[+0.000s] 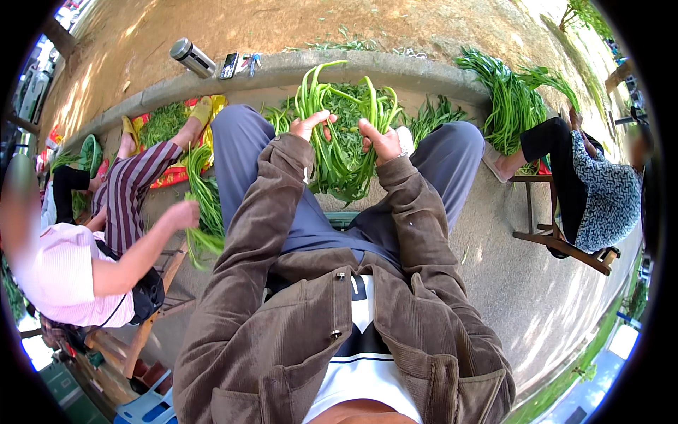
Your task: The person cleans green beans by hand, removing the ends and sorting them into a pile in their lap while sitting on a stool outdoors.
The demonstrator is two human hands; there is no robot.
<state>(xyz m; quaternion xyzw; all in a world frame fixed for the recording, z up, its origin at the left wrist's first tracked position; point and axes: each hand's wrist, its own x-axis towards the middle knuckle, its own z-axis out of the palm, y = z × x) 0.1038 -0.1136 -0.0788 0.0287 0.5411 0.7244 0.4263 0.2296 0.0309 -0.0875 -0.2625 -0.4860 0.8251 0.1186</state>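
Between my knees, my left hand [313, 125] grips one side of a bunch of long-stemmed leafy greens [349, 185], which look like water spinach. My right hand [380, 140] is closed around the stems on the other side. Pale stem ends loop up above both hands, and the leaves hang down below. Under the bunch, a spread of loose green leaves [347, 108] covers the ground between my feet. Some of my fingers are hidden behind the stems.
A steel thermos [193, 57], a phone [229, 66] and keys [255, 62] rest on the concrete curb [296, 69]. A person on a bench [561, 238] sits at right beside piled greens [511, 106]. At left, another person [74, 270] handles a bundle of greens [204, 201].
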